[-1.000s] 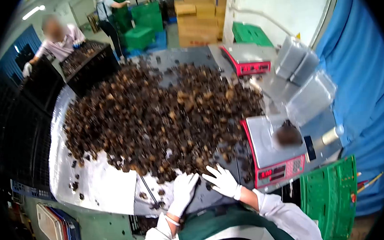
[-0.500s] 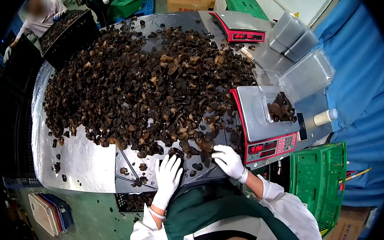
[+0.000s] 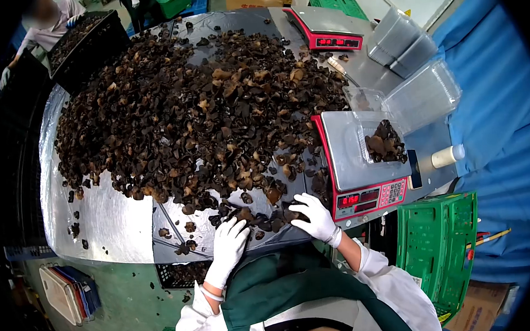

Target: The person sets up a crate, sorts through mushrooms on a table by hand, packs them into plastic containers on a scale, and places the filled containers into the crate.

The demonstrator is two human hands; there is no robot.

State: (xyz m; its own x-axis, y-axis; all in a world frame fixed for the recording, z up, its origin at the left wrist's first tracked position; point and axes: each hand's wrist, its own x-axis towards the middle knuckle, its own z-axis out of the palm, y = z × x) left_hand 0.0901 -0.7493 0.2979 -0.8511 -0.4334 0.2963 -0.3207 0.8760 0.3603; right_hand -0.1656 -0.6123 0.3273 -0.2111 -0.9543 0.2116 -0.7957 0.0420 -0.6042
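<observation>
Fungus-like pieces heap from left to centre frame; strays near the table edge could drop off if swept. Lower centre, left hand and right hand meet strays; whether either grasps any, I cannot tell. Bumping the scale, centre right, could shift its reading.
</observation>
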